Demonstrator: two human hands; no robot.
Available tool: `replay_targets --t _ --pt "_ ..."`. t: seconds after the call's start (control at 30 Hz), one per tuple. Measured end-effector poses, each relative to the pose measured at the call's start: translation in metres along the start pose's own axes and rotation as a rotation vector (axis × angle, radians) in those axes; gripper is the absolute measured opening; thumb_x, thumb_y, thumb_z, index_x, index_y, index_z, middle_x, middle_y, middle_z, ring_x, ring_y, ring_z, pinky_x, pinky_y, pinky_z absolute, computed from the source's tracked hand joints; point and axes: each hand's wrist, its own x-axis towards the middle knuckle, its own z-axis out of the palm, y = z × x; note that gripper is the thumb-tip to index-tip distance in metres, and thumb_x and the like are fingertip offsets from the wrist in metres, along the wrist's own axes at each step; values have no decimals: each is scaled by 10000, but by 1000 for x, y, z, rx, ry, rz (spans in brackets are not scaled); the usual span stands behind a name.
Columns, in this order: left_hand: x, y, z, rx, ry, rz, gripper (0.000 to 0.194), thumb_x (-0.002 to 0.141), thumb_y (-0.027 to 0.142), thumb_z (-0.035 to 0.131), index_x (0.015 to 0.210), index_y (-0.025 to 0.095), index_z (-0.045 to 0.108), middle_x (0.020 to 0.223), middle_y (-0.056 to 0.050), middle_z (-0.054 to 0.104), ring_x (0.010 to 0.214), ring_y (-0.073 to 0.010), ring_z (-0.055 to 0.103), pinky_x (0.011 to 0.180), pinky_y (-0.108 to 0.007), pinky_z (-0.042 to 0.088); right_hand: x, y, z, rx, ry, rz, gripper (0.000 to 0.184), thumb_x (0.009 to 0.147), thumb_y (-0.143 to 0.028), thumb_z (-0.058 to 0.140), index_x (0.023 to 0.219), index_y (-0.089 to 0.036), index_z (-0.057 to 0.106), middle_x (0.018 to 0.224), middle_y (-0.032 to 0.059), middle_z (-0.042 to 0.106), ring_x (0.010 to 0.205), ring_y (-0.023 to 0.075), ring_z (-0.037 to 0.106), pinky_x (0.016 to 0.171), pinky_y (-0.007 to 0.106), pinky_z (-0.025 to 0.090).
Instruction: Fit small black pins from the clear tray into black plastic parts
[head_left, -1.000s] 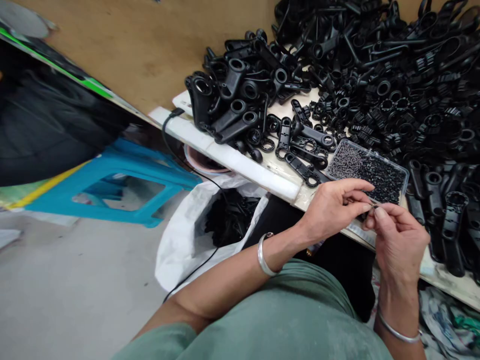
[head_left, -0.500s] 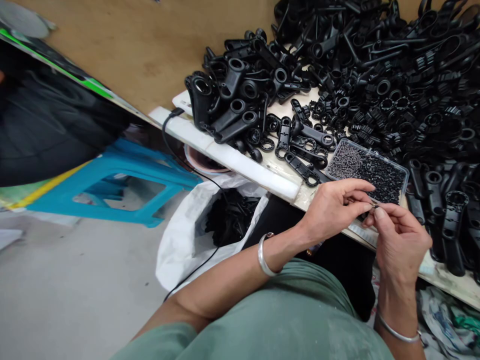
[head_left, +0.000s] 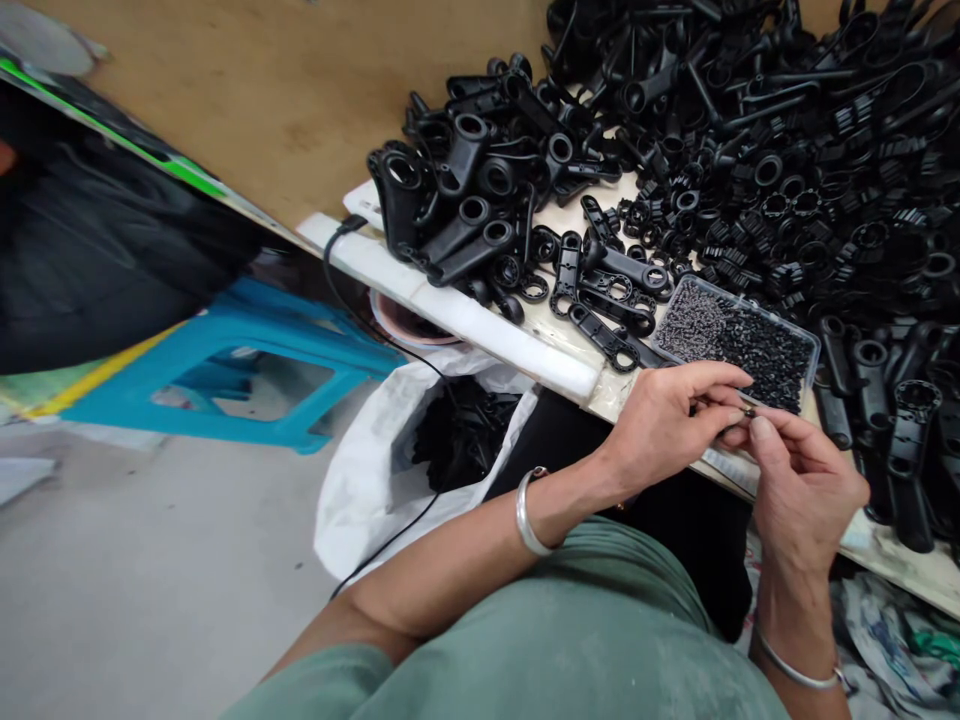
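My left hand (head_left: 660, 415) and my right hand (head_left: 806, 480) meet fingertip to fingertip at the table's front edge, both closed in a pinch. Between the fingertips shows a tiny dark part (head_left: 748, 411), too small to name. Just beyond the fingers stands a clear plastic box (head_left: 816, 352) holding many tiny pieces, grey-brown ones (head_left: 694, 318) on the left and black ones (head_left: 772, 362) on the right. Black plastic arms with ring ends (head_left: 611, 338) lie left of the box; more black arms (head_left: 911, 430) lie beside my right hand.
A large heap of black plastic parts (head_left: 750, 130) covers the back and right of the table. Below the edge are a white sack (head_left: 360, 480) of black pieces, a blue plastic stool (head_left: 225, 390) and a black cable (head_left: 397, 535). Crumpled cloth (head_left: 874, 630) lies lower right.
My right hand has shifted very slightly to the right. Both hands keep their pinch, and the tiny part shows a little more clearly between the fingertips.
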Motion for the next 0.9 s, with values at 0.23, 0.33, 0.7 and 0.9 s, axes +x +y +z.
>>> replay_targets --t 0.23,0.33,0.7,0.9 --pt "-1 -3 2 -6 -35 -2 283 768 30 703 1024 144 745 880 -31 788 742 -121 740 724 -186 607 2 1 -3 -19 -15 -12 158 771 -289 784 864 -166 750 722 16 746 577 156 713 602 286 640" --pt "-1 -4 3 0 -35 16 278 776 37 703 1029 141 749 903 -43 791 784 -129 748 752 -187 607 1 0 -3 -47 -1 -23 163 779 -299 779 864 -163 750 713 17 743 570 157 710 590 285 637" --pt "-1 -2 0 50 -9 65 248 809 65 686 1028 164 747 910 -21 791 845 -135 751 829 -215 599 7 2 -3 -221 -69 -176 142 845 -312 718 924 -199 754 777 13 758 615 151 719 616 273 616" --pt "-3 0 -14 169 -82 179 262 885 141 660 1142 161 703 992 -37 782 915 -143 740 882 -243 575 9 -3 -5 -98 -79 -58 115 803 -259 740 876 -171 733 639 -10 704 510 130 667 514 237 568"
